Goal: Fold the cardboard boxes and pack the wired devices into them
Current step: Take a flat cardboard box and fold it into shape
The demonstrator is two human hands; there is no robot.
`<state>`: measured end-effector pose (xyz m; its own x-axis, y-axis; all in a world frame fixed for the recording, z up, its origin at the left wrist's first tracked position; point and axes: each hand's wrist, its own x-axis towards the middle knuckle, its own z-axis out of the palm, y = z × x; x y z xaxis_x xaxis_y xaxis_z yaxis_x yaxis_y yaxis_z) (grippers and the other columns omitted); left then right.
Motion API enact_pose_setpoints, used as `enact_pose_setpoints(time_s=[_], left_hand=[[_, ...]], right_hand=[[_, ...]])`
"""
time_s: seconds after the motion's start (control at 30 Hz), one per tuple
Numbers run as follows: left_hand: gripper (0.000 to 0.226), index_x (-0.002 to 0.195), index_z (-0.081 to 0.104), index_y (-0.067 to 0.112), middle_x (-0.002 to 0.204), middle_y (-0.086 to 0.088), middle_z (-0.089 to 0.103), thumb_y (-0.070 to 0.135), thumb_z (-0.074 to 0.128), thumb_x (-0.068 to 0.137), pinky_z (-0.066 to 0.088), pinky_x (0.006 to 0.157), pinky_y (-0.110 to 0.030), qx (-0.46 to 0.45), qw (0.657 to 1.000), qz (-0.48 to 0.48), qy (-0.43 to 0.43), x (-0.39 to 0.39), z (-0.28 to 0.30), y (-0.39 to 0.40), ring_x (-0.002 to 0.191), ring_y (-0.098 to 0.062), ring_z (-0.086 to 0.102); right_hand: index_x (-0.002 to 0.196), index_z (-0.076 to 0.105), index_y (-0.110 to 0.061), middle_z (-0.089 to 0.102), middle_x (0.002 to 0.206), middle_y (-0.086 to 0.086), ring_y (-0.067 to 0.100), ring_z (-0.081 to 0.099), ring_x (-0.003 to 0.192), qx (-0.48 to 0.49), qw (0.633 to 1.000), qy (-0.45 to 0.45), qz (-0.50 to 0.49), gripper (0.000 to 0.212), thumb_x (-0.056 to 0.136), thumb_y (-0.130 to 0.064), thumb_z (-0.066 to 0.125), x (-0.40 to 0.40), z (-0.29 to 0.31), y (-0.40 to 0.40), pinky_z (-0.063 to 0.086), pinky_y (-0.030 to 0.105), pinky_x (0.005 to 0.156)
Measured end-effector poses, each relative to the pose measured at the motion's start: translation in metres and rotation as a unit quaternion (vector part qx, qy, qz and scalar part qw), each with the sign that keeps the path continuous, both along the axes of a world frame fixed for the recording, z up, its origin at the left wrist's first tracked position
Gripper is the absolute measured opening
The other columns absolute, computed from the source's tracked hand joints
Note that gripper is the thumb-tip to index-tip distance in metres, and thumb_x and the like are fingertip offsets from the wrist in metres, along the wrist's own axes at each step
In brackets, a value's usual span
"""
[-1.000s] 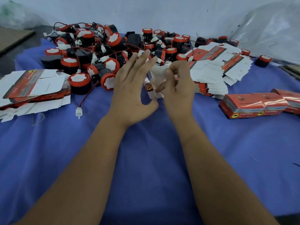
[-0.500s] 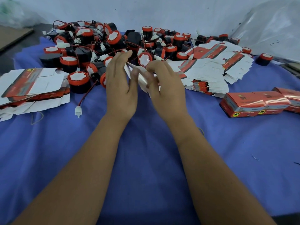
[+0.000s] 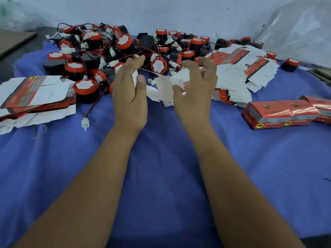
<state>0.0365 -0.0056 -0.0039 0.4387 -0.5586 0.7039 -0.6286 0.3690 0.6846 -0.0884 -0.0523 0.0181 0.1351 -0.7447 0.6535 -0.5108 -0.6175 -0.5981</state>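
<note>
A flat cardboard box blank, white side toward me, hangs between my two hands over the blue cloth. My left hand pinches its left flap between thumb and fingers. My right hand holds the right side, thumb on the white panel and fingers curled over the top. Behind them lies a heap of round black wired devices with red caps. One device stands near my left hand, its red wire and white plug trailing on the cloth.
A stack of flat box blanks lies at the left and a bigger spread at the right. Folded red boxes sit in a row at the far right. The blue cloth covers the table.
My hands have moved apart and the blank between them has spread open, white panels now showing. One second ago my left fingers were spread wide and off the blank.
</note>
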Motion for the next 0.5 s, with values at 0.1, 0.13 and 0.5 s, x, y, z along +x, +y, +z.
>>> enact_pose_setpoints(time_s=[0.1,0.13,0.5], left_hand=[[0.037,0.135,0.054,0.006,0.138,-0.007,0.054,0.01,0.037,0.102,0.033,0.115,-0.041,-0.006,1.0,-0.02,0.014,-0.002,0.0,0.002,0.134,-0.025,0.045],[0.037,0.135,0.054,0.009,0.139,-0.004,0.054,0.01,0.037,0.102,0.032,0.115,-0.04,0.002,1.0,-0.03,0.007,-0.001,-0.001,0.002,0.135,-0.023,0.045],[0.078,0.152,0.032,0.026,0.146,0.022,0.035,0.049,0.065,0.085,0.019,0.111,-0.009,0.134,0.961,-0.14,-0.196,0.0,-0.005,0.0,0.137,0.003,0.03]], right_hand=[[0.067,0.048,-0.019,0.051,0.069,-0.005,0.016,0.054,0.07,0.132,0.99,-0.042,-0.032,0.025,0.087,-0.019,0.062,-0.003,0.003,-0.007,0.037,0.031,0.06],[0.06,0.037,-0.018,0.045,0.06,-0.001,0.022,0.058,0.066,0.158,0.986,-0.052,-0.031,0.036,0.088,-0.02,0.06,-0.004,0.001,-0.01,0.035,0.033,0.057],[0.077,0.06,0.0,0.062,0.066,0.012,0.018,0.061,0.056,0.308,0.877,-0.368,0.026,0.012,0.087,-0.005,0.058,-0.018,0.005,-0.015,0.045,0.024,0.052]])
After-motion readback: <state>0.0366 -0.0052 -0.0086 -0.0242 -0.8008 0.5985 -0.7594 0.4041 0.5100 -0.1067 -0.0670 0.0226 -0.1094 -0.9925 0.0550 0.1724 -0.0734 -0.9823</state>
